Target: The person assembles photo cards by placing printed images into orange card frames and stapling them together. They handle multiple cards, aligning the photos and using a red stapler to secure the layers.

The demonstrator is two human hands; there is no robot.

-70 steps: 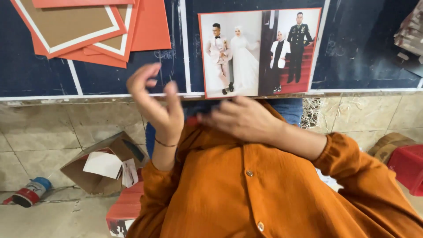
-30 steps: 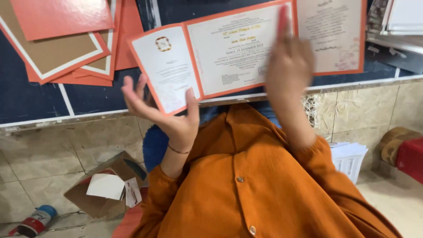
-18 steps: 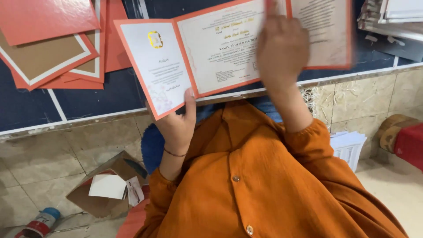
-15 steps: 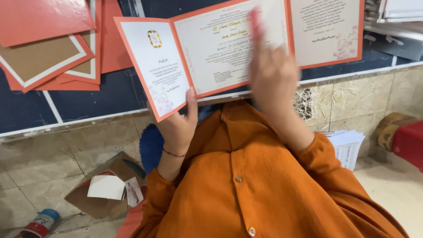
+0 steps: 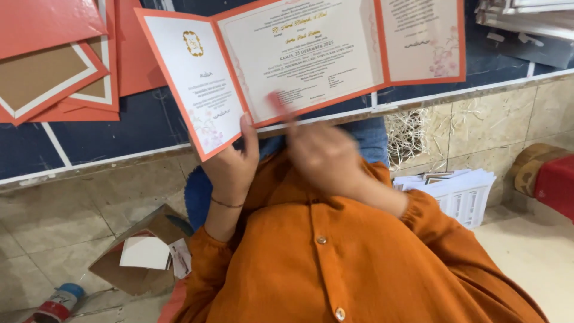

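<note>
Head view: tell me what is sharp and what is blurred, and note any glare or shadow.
Head view: the right hand is smeared by motion blur, its fingertip a pink streak; the left hand and the three-panel card it grips are sharp, the print crisp; lighting is soft and even, no glare on the card, only faint shadow under it on the dark table.

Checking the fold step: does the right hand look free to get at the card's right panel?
Probably yes. The right hand hovers empty by the centre panel; the right panel lies open and uncovered, while the left hand holds the card.
</note>
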